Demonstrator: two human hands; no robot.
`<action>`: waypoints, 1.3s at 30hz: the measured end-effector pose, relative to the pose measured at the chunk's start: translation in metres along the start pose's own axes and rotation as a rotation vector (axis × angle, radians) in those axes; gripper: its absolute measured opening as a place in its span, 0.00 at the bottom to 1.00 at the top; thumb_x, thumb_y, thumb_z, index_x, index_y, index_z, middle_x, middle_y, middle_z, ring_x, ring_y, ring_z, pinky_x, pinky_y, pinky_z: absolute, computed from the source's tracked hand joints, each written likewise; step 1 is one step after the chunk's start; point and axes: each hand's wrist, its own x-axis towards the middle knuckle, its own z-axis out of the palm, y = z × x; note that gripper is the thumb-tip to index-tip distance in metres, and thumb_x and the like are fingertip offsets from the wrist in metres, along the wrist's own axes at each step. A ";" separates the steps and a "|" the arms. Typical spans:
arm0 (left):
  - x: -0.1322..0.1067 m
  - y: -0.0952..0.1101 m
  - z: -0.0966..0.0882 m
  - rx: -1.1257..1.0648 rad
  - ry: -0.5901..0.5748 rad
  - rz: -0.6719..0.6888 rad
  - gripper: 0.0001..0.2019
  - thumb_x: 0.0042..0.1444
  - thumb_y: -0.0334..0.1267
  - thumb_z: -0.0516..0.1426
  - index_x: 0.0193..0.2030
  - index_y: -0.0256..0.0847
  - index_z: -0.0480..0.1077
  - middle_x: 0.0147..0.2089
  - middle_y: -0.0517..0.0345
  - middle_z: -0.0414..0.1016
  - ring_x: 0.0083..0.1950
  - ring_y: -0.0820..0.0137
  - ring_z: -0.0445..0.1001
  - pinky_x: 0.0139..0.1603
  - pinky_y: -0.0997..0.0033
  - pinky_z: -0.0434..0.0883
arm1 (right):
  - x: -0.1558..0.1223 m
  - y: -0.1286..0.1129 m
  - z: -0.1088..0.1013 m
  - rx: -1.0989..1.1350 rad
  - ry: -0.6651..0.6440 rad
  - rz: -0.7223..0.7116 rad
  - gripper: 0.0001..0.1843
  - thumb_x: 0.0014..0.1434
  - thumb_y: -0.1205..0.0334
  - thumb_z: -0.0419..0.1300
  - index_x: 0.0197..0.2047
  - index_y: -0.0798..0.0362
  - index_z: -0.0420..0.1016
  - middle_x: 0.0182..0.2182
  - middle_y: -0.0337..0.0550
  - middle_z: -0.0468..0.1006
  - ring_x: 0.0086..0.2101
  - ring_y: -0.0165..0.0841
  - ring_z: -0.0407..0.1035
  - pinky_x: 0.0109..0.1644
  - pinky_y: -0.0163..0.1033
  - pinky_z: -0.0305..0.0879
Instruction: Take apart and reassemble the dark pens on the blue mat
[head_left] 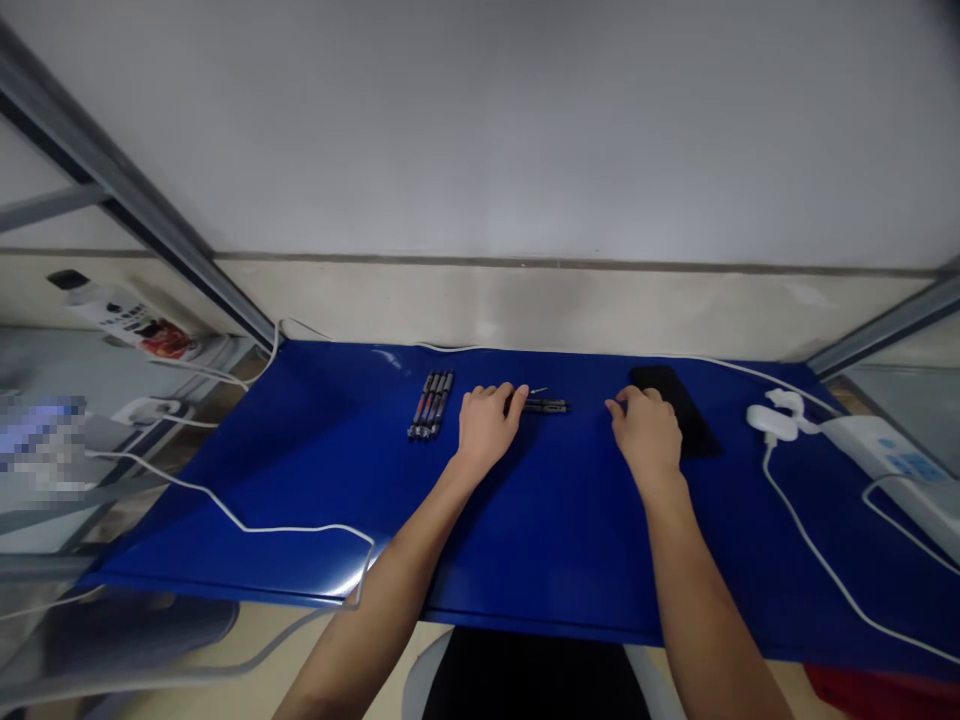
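My left hand (486, 424) lies palm down on the blue table (315, 470), fingers loosely curled, its fingertips touching the near end of a dark pen (546, 405). A row of several dark pens (431, 404) lies side by side just left of that hand. My right hand (646, 430) rests palm down on the table with fingers stretched, beside a black flat case (686, 410) that lies to its right. Neither hand grips anything that I can see.
A white power strip (892, 460) with a white plug (772, 420) sits at the right. White cables (247, 525) run across the left and back of the table. A bottle (124, 318) lies at the far left. A metal frame stands on both sides.
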 end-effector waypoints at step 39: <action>-0.001 -0.001 0.003 -0.033 0.005 -0.009 0.24 0.69 0.52 0.43 0.29 0.41 0.68 0.27 0.53 0.73 0.35 0.63 0.70 0.37 0.67 0.55 | 0.007 -0.012 -0.007 0.686 -0.071 -0.122 0.11 0.58 0.54 0.61 0.39 0.52 0.75 0.34 0.48 0.79 0.33 0.39 0.73 0.38 0.43 0.68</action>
